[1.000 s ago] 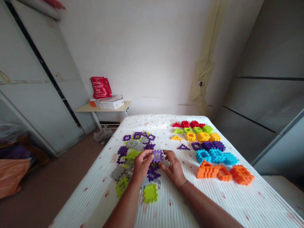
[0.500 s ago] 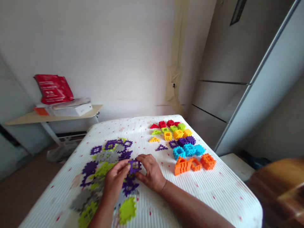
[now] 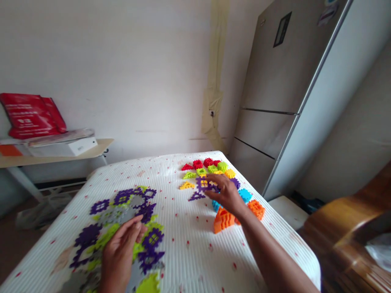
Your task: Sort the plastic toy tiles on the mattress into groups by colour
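Note:
My right hand (image 3: 224, 191) grips a purple window-shaped building tile (image 3: 203, 184) by its right side, above the sorted stacks. Just below the tile lies a purple triangular piece (image 3: 197, 196); blue pieces (image 3: 245, 195) are partly hidden behind my hand. On the left, my left hand (image 3: 124, 248) hovers over a mixed pile of flat interlocking tiles, thumb and fingertips drawn together with nothing visible in them. Around it lie purple tiles (image 3: 88, 235), grey tiles (image 3: 114, 215) and a lime green tile (image 3: 148, 283).
Red pieces (image 3: 198, 164), lime green pieces (image 3: 222, 166), yellow pieces (image 3: 187, 185) and orange pieces (image 3: 224, 220) stand in colour rows on the white quilted table cover (image 3: 183, 260). Behind are a refrigerator (image 3: 259, 89) and a side table (image 3: 104, 147) with a red bag (image 3: 30, 116). A wooden chair (image 3: 345, 219) stands right.
My right hand has carried the purple window tile from the mixed pile up and right to the sorted rows. My left hand has let go of that tile. The view has turned right.

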The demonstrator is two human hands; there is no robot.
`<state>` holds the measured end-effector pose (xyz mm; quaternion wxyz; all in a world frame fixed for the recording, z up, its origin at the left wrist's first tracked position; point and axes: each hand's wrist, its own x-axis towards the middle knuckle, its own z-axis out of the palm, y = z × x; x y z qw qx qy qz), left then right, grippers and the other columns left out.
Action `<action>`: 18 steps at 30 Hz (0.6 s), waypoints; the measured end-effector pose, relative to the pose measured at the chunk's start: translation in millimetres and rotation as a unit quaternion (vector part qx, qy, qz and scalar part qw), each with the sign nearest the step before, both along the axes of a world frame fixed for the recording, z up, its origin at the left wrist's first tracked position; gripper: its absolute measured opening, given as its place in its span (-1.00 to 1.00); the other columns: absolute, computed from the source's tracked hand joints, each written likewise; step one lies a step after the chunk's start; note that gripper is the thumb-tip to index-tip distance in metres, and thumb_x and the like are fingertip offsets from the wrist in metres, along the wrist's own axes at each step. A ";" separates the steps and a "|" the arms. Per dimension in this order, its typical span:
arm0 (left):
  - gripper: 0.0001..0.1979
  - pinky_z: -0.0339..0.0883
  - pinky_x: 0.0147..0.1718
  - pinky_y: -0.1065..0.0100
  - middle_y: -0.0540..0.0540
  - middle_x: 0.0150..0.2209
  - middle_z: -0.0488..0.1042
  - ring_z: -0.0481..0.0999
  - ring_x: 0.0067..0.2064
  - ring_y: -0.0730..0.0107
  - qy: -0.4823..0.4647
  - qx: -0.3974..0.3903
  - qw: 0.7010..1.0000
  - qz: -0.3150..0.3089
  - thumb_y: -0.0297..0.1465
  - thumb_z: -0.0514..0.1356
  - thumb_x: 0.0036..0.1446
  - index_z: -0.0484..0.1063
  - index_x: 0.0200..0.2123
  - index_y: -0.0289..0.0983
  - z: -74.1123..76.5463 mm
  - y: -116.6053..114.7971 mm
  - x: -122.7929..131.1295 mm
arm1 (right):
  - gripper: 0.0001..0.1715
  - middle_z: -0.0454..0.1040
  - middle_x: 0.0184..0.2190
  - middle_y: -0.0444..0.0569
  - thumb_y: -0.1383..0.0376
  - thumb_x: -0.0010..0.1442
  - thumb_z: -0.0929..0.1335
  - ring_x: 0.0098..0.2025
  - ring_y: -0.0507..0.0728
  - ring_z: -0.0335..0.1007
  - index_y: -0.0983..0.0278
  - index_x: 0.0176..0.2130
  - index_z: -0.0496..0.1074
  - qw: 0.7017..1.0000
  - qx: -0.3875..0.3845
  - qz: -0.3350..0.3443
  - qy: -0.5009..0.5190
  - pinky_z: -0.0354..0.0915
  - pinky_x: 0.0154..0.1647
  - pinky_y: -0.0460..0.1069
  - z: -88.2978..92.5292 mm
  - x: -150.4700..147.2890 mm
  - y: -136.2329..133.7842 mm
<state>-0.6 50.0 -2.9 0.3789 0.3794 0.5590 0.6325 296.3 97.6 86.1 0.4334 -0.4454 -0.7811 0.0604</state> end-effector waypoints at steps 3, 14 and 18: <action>-0.49 0.34 -0.40 0.45 -0.01 -0.46 0.50 0.42 -0.42 0.45 -0.005 -0.003 1.000 0.003 -0.06 0.29 -0.15 0.46 -0.18 -0.27 -2.7 0.3 -1.1 | -0.55 0.48 -0.09 -0.03 0.35 -0.01 0.43 -0.10 0.16 0.41 0.22 -0.06 0.44 0.983 -0.125 -0.103 -0.083 0.30 -0.09 -0.01 2.7 57.0 31.2; -0.46 0.35 -0.42 0.43 -0.03 -0.45 0.52 0.44 -0.42 0.41 0.013 -0.031 0.999 0.008 -0.03 0.31 -0.22 0.48 -0.21 -0.27 -5.3 2.3 -3.3 | -0.64 0.54 -0.38 -0.10 0.44 -0.14 0.44 -0.35 0.07 0.43 0.26 -0.24 0.55 0.951 -0.219 -0.121 -0.179 0.28 -0.34 -0.13 -19.2 111.5 73.1; -0.45 0.35 -0.42 0.42 -0.03 -0.46 0.52 0.43 -0.43 0.40 0.019 -0.035 0.999 0.010 -0.02 0.31 -0.24 0.49 -0.22 -0.28 -2.4 0.6 -3.3 | -0.63 0.55 -0.38 -0.12 0.41 -0.14 0.45 -0.37 0.06 0.43 0.25 -0.23 0.55 0.945 -0.236 -0.120 -0.190 0.27 -0.34 -0.14 -25.3 109.8 77.7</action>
